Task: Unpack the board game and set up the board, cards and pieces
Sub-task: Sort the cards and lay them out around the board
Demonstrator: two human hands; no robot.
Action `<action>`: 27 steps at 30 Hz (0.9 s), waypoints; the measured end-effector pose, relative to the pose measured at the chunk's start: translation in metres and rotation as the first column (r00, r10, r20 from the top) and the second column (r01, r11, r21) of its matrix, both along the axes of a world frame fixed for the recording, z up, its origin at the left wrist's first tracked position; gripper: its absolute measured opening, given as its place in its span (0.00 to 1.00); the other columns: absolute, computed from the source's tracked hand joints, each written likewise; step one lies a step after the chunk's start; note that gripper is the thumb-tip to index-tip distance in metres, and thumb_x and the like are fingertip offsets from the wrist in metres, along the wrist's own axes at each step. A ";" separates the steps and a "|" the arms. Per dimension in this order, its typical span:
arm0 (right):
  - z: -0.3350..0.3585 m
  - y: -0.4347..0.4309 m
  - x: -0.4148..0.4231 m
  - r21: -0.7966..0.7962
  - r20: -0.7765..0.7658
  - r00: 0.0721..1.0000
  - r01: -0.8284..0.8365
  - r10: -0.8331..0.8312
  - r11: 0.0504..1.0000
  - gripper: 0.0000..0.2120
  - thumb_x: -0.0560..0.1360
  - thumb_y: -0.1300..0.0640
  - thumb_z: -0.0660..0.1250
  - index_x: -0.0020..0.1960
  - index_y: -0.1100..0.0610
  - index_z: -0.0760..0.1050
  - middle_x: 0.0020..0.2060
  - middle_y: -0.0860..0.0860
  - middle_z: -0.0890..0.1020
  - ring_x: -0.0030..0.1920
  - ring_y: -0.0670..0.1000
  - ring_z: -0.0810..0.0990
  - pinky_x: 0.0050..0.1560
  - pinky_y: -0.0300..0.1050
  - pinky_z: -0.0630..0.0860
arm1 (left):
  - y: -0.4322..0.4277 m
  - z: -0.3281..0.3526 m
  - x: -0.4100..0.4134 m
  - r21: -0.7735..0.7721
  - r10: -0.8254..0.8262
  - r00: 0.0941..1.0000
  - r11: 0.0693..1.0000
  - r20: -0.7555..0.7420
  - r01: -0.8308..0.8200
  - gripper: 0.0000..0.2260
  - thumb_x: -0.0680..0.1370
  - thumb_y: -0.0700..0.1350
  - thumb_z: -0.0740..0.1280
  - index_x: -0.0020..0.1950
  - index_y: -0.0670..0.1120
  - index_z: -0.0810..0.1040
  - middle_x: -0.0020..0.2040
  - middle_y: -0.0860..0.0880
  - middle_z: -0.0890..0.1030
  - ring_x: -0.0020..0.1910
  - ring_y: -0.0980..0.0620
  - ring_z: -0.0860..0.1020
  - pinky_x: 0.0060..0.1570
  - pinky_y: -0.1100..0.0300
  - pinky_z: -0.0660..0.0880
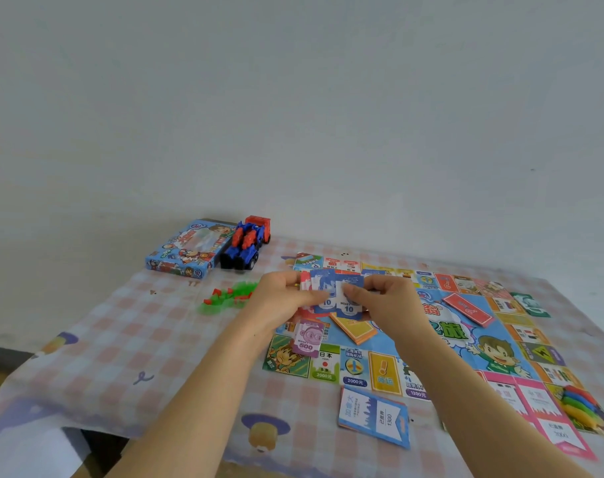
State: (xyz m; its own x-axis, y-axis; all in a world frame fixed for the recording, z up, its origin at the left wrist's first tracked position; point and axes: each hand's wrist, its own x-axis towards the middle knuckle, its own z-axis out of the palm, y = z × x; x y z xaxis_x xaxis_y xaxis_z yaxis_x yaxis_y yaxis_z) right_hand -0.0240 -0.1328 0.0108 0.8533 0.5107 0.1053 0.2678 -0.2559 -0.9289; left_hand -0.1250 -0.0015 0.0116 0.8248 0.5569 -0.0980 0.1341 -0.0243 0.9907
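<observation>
Both hands are close together above the near-left part of the board, clamped on a fan of play money (pixel 323 288). Left hand (pixel 283 300) grips the bundle with its thumb across the front. Right hand (pixel 388 298) pinches the front blue note (pixel 348 307), marked 10. Pink-red notes show at the bundle's left edge.

The board (pixel 383 372) lies unfolded and flat on the bench (pixel 121 339), right of centre, with printed squares round a blue middle. On it:
- a purple 500 note (pixel 307 339) just below the left hand
- a yellow card stack (pixel 354 327), partly hidden under the hands
- a red card stack (pixel 467 308), tilted, further right
- a heap of coloured pieces (pixel 580 405) at the near-right corner
- pink cards (pixel 549 419) overlapping the near edge

Green notes (pixel 530 305) sit at the far-right edge. Blue cards (pixel 374 420) lie off the board on the checked cloth, just beside its near edge.

The game box (pixel 190 248) rests at the far left by the wall, with a toy truck (pixel 247 246) just beside it. Small green and red houses (pixel 231 296) lie loose between the box and the left hand. Both forearms cross the board's near edge and hide part of it.
</observation>
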 end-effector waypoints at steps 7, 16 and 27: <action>0.003 0.003 -0.004 0.031 -0.048 0.997 -0.054 0.055 0.998 0.11 0.70 0.55 0.74 0.34 0.61 0.78 0.34 0.59 0.83 0.41 0.61 0.84 0.47 0.59 0.81 | -0.004 -0.001 0.002 0.041 -0.020 0.999 0.999 0.038 0.019 0.13 0.66 0.41 0.78 0.47 0.48 0.80 0.43 0.49 0.85 0.37 0.52 0.84 0.32 0.61 0.80; -0.004 -0.002 0.003 0.131 -0.251 0.963 -0.065 0.097 0.989 0.05 0.73 0.60 0.70 0.40 0.59 0.80 0.37 0.53 0.85 0.39 0.51 0.84 0.41 0.43 0.82 | 0.000 -0.003 0.002 0.018 -0.036 0.999 0.999 -0.009 0.036 0.13 0.70 0.43 0.75 0.54 0.48 0.80 0.43 0.50 0.85 0.37 0.54 0.83 0.25 0.67 0.71; -0.003 -0.004 0.003 0.077 -0.212 0.975 -0.048 0.064 0.996 0.06 0.71 0.57 0.72 0.40 0.60 0.81 0.37 0.54 0.84 0.38 0.50 0.84 0.39 0.42 0.82 | -0.001 -0.006 0.007 0.099 0.057 0.998 0.993 0.021 -0.059 0.15 0.66 0.39 0.78 0.48 0.45 0.79 0.42 0.49 0.84 0.37 0.52 0.84 0.37 0.57 0.81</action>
